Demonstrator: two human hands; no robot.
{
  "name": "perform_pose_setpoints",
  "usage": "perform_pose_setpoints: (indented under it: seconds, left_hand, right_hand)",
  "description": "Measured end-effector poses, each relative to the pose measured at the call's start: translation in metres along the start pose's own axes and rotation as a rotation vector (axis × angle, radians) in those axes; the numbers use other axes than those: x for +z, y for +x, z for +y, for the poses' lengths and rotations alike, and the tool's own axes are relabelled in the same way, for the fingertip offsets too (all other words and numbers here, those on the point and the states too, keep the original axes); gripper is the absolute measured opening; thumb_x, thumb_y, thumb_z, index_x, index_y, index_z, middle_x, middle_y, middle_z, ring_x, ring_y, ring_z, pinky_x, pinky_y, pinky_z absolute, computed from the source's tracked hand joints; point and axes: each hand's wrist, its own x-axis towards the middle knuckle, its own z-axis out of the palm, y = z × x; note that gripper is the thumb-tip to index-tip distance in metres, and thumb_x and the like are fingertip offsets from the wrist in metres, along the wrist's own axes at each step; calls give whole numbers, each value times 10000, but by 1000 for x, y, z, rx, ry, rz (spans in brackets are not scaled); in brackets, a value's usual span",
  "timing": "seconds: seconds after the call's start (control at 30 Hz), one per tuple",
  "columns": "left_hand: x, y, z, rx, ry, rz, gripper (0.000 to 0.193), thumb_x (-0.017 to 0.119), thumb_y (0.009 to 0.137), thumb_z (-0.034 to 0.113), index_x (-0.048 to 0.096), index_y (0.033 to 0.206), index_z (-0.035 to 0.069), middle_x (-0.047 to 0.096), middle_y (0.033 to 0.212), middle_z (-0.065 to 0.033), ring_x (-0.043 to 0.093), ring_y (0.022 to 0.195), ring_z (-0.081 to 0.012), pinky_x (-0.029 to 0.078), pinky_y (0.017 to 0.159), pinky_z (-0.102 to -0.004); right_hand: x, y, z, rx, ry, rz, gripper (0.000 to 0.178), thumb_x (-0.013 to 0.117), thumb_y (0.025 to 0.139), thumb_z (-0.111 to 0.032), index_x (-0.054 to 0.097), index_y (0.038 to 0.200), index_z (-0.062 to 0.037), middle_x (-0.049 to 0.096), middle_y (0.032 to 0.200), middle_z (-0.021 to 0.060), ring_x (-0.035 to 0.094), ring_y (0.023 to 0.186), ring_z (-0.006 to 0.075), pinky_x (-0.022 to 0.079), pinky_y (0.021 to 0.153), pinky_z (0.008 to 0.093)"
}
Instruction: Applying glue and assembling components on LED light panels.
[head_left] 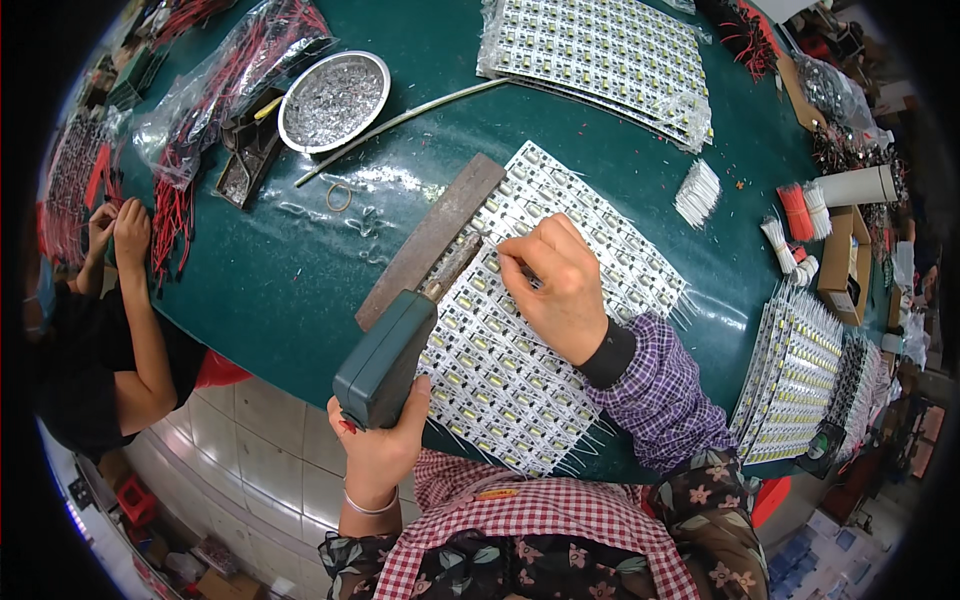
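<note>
My left hand (388, 440) is wrapped round the grip of a dark green soldering gun (385, 355). Its tip points up and right, over the upper left part of a white LED circuit board panel (500, 385). Close to the tip, my right hand (560, 285) is closed in a pinch above the panel; whatever is between the fingertips is too small or hidden to make out. A flat rusty metal bar (430, 240) lies along the panel's upper left edge. Thin white wires stick out from the panel's lower and right edges.
Beyond the panel lie a bowl of metal bits (335, 100), a thin rod (400, 128) and a stack of LED panels (600, 60). White wires (698, 193) lie at right, near more wired panels (790, 375). At left, a co-worker's hands (122, 232) are by red wires (172, 225).
</note>
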Motion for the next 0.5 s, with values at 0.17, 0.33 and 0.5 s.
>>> perform_pose_setpoints:
  seconds: [0.17, 0.33, 0.5]
  left_hand:
    - [-1, 4, 7, 12, 60, -69, 140, 729, 827, -57, 672, 954, -47, 635, 748, -39, 555, 575, -82, 425, 501, -241]
    - [2, 5, 14, -46, 51, -41, 121, 748, 828, -17, 690, 932, -42, 661, 762, -38, 579, 615, -85, 446, 551, -249]
    - [-1, 2, 7, -20, 34, -41, 154, 728, 829, -63, 668, 970, -53, 635, 757, -41, 557, 576, -85, 428, 506, -241]
  right_hand:
    - [0, -1, 1, 8, -5, 1, 146, 747, 745, 76, 704, 858, -5, 564, 755, 86, 580, 730, 244, 479, 620, 357]
    - [1, -1, 1, 7, -9, -3, 144, 745, 750, 73, 705, 863, -5, 565, 757, 86, 580, 736, 242, 477, 625, 356]
    - [0, 0, 0, 9, -4, -3, 138, 745, 754, 71, 703, 861, -5, 562, 755, 87, 578, 737, 243, 474, 627, 356]
